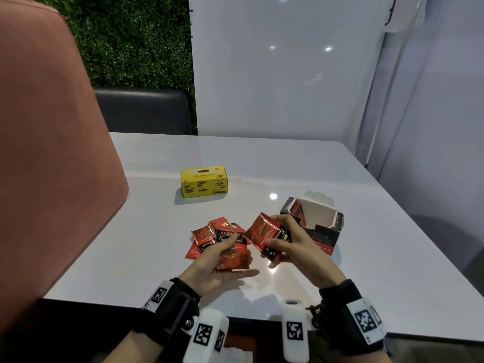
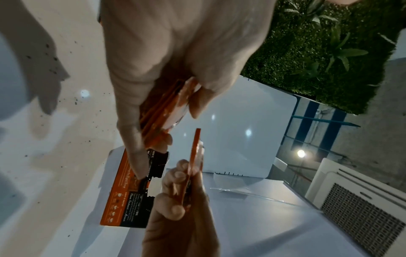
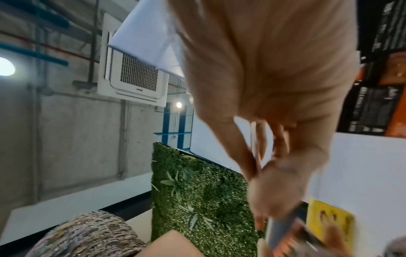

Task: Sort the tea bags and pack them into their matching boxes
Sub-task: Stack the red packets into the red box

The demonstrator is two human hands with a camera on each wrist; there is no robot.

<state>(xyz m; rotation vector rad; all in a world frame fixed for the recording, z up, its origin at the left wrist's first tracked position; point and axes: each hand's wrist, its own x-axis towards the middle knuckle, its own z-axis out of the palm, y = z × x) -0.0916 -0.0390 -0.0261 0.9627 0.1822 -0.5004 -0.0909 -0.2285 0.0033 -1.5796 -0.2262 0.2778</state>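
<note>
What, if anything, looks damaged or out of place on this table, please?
The red-and-black box, right of the hands, has a ragged, torn-open top. Dark specks are scattered on the white table, seen in the left wrist view. The yellow box looks intact and closed.

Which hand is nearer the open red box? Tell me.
Right. The right hand, holding a red packet, is just beside the open red box; the left hand is farther away, over the loose packets.

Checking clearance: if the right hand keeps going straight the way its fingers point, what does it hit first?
Probably the opened red-and-black box: the right hand, pinching a red tea bag, points up-table, with the box's near wall just beyond its fingers. Depth is unclear, so it might pass just left.
</note>
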